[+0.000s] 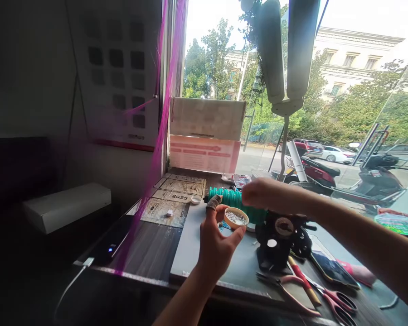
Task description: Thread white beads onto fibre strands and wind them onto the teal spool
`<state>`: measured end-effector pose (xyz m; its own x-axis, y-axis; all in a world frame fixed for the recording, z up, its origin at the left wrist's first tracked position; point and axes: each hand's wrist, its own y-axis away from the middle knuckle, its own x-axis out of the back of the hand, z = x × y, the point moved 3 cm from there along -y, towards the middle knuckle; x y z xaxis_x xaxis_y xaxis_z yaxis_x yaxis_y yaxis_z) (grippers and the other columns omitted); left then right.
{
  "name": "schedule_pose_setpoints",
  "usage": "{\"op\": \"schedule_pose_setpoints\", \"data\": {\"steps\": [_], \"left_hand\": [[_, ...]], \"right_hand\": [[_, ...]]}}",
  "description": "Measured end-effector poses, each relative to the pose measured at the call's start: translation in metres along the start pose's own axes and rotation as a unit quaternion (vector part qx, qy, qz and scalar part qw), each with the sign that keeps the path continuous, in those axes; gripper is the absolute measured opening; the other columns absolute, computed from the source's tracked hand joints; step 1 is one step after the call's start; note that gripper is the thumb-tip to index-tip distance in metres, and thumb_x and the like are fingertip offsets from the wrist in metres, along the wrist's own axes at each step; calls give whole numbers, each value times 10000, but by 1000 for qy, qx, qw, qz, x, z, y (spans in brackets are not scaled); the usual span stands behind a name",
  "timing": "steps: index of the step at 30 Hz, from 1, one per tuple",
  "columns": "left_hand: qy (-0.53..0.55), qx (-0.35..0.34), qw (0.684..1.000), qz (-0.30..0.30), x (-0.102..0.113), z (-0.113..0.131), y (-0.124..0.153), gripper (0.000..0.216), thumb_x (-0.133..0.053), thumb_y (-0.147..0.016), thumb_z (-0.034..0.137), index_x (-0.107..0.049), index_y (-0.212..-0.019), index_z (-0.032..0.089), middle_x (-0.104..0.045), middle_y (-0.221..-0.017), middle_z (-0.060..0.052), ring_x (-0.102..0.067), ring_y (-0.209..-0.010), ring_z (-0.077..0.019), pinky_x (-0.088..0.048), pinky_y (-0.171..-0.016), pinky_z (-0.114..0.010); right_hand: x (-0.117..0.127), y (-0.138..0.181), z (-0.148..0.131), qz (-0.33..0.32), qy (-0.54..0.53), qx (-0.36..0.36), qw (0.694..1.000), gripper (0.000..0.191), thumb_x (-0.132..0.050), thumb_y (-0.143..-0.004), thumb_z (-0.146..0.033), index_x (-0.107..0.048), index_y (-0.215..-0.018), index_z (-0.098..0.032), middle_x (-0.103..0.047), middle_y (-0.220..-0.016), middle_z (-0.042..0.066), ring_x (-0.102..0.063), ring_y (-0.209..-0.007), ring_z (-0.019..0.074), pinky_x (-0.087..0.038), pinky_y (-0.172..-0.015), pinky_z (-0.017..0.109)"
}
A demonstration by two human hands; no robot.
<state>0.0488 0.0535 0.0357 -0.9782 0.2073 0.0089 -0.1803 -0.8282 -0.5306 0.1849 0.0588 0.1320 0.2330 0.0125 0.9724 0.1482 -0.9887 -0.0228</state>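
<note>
Scissors (pixel 336 301) and pliers (pixel 285 290) lie near my left hand (pixel 217 244) pinching a bead cup (pixel 236 218); whether my right hand (pixel 261 194) grips, I cannot tell.

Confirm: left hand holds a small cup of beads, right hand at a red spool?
No: the head view shows a teal spool, not red. The left hand does hold the small cup of beads; the right hand is at the spool.
</note>
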Motion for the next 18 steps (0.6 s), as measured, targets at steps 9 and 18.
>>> {"op": "schedule_pose_setpoints", "data": {"steps": [9,18], "left_hand": [[0,-6,1000,-4,-1,-3,-2,366,-680,-658,198,-471,-958,191,-614,-942,-43,-609,-879,-191,-473,-804,-333],[4,-7,1000,-5,-3,-3,-2,363,-681,-651,194,-471,-948,194,-618,-927,-38,-615,-876,-195,-476,-802,-334]], "right_hand": [[-11,-13,42,-78,-204,-32,975,148,-455,-695,-250,-431,-565,-183,-443,-491,-46,-451,-436,90,-387,-420,229],[-7,-9,34,-73,-190,-41,978,171,-378,-698,-181,-373,-528,-195,-376,-499,-43,-401,-443,76,-397,-405,209]]}}
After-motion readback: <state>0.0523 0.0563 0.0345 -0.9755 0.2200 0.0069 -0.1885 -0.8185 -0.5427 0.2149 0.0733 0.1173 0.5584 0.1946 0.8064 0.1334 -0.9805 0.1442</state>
